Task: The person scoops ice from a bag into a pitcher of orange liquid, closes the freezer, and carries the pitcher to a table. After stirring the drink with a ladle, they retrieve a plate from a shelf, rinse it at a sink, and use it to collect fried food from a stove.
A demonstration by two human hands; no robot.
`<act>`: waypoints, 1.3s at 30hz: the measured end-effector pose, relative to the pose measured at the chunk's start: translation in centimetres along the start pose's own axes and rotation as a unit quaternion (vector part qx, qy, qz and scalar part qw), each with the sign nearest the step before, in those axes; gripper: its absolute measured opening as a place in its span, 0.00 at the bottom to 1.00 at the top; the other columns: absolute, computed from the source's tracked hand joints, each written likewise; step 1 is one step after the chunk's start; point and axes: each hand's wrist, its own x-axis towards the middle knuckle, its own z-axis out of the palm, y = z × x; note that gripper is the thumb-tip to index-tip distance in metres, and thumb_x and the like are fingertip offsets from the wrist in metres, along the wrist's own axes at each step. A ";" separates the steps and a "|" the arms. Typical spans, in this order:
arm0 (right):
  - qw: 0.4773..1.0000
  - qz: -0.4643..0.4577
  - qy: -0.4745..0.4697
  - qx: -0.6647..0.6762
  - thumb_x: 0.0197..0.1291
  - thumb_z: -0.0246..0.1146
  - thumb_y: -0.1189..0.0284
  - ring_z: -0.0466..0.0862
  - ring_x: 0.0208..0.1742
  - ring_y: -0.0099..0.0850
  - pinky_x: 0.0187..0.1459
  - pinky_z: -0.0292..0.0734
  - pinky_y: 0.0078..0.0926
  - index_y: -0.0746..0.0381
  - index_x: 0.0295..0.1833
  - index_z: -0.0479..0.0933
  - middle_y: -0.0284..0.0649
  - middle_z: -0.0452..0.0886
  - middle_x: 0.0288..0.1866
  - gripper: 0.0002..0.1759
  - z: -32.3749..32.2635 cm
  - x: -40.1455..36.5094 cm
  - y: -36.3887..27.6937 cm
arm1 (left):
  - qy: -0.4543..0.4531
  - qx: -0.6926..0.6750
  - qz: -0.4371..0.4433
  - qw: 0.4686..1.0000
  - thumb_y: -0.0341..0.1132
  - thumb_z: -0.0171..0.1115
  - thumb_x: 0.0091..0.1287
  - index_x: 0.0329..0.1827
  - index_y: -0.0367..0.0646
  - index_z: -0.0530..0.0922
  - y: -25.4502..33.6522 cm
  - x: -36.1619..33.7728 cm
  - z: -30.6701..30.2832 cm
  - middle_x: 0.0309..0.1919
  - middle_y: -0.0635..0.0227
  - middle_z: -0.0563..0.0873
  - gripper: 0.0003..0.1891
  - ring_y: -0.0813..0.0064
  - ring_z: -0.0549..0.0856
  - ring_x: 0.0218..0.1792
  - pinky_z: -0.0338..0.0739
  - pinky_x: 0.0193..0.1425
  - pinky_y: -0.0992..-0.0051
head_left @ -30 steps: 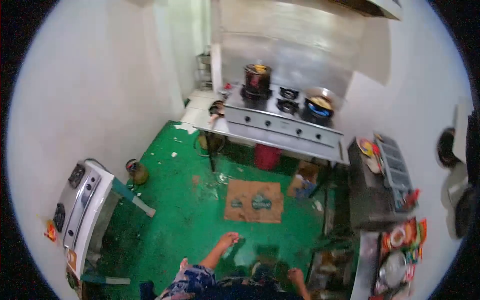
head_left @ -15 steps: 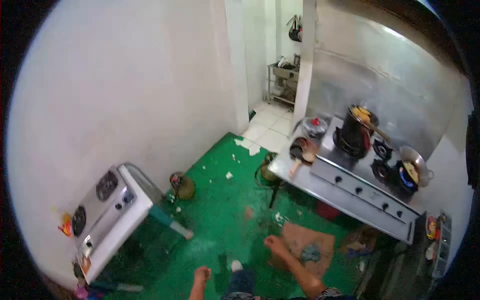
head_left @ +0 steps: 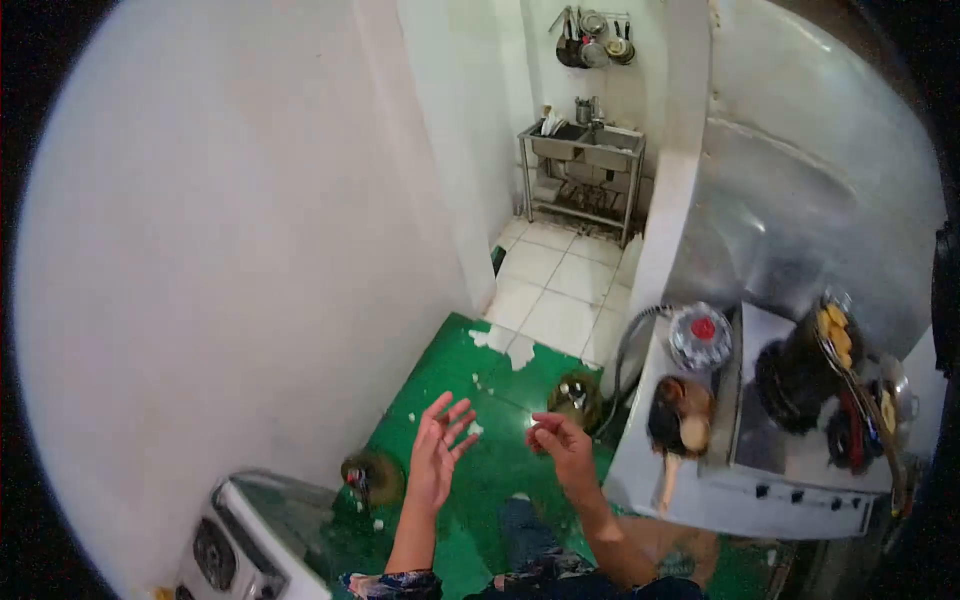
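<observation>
My left hand [head_left: 436, 455] is raised in front of me over the green floor [head_left: 470, 480], fingers spread, holding nothing. My right hand [head_left: 562, 452] hangs beside it with fingers curled loosely inward and nothing visible in them. Both hands are in mid-air and touch nothing. To the right stands a steel stove [head_left: 800, 440] with a dark pot [head_left: 815, 365] holding yellow pieces. A small pan with a wooden handle [head_left: 680, 425] rests on the counter at the stove's left. A glass lid with a red knob [head_left: 701, 335] lies behind the pan.
A white tabletop stove [head_left: 250, 535] stands at lower left against the white wall. Two gas cylinders [head_left: 573, 400] [head_left: 370, 478] sit on the floor. A white tiled passage [head_left: 560, 285] leads to a steel sink [head_left: 585, 150] with pans hanging above it [head_left: 592, 35].
The view has swung left and forward toward the tiled passage and sink. Both hands have risen from low at the frame's bottom to the middle, and the left hand's fingers have spread.
</observation>
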 end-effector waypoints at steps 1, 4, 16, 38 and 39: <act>1.000 -0.006 0.002 0.002 0.65 0.56 0.73 0.80 0.42 0.25 0.45 0.75 0.24 0.67 0.54 0.74 0.40 0.81 0.42 0.14 0.0 4.7 -0.3 | -0.007 0.018 0.024 1.000 0.56 0.51 0.68 0.70 0.46 0.59 0.7 4.2 0.0 0.66 0.57 0.66 0.33 0.61 0.67 0.66 0.63 0.66 0.59; 0.999 0.001 -0.008 -0.053 0.65 0.56 0.73 0.80 0.42 0.25 0.46 0.75 0.23 0.66 0.54 0.74 0.38 0.80 0.42 0.14 0.9 16.2 -0.3 | -0.030 0.049 0.039 0.998 0.57 0.45 0.70 0.70 0.48 0.59 2.0 14.5 -1.7 0.68 0.58 0.64 0.32 0.62 0.65 0.67 0.62 0.67 0.59; 0.995 0.004 0.044 -0.086 0.63 0.60 0.69 0.80 0.39 0.22 0.44 0.76 0.21 0.62 0.50 0.78 0.36 0.82 0.40 0.12 -3.5 58.0 7.8 | -0.055 0.032 -0.043 0.997 0.53 0.44 0.72 0.69 0.44 0.59 2.6 60.3 -9.0 0.63 0.56 0.70 0.29 0.62 0.72 0.62 0.67 0.64 0.62; 0.943 0.015 0.280 -0.177 0.62 0.60 0.72 0.78 0.32 0.21 0.33 0.74 0.18 0.66 0.45 0.77 0.34 0.80 0.32 0.09 -38.0 127.8 6.6 | -0.038 0.125 -0.170 0.977 0.54 0.49 0.69 0.65 0.41 0.65 -9.3 139.8 10.0 0.58 0.61 0.76 0.29 0.68 0.74 0.59 0.65 0.62 0.67; 0.949 0.009 0.256 -0.183 0.63 0.59 0.72 0.78 0.32 0.21 0.34 0.74 0.18 0.65 0.45 0.78 0.34 0.80 0.33 0.09 -38.1 132.4 6.3 | -0.028 0.131 -0.150 0.980 0.54 0.50 0.69 0.64 0.42 0.67 -9.9 143.5 10.3 0.58 0.62 0.76 0.29 0.69 0.74 0.58 0.65 0.62 0.67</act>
